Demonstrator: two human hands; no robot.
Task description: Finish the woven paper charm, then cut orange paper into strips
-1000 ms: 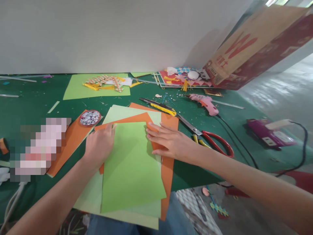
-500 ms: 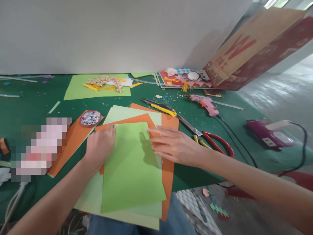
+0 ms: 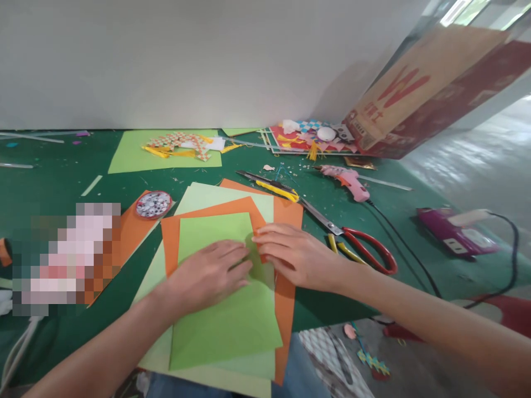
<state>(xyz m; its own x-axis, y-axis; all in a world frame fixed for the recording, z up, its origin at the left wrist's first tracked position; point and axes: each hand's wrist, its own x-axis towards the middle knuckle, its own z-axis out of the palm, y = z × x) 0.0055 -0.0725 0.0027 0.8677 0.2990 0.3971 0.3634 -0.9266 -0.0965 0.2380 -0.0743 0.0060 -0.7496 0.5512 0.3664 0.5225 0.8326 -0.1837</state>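
A stack of green and orange paper sheets lies on the green table in front of me. The top sheet is bright green paper (image 3: 215, 326), over an orange sheet (image 3: 286, 298) and a pale green sheet (image 3: 215, 196). My left hand (image 3: 207, 273) lies flat on the top green sheet with its fingers stretched toward the right. My right hand (image 3: 296, 254) rests at the sheet's right edge, fingers together, fingertips touching the paper's upper right corner. Neither hand lifts anything.
Red-handled scissors (image 3: 365, 246) and a yellow utility knife (image 3: 274, 187) lie right of the stack. A pink glue gun (image 3: 348, 179), a purple power strip (image 3: 454, 235), a round tin of googly eyes (image 3: 152, 203), paper crafts (image 3: 182, 141) and a leaning cardboard box (image 3: 418, 94) stand further back.
My left hand slid from the sheet's upper left corner to its middle, flat on the paper. My right hand drew slightly toward me along the right edge.
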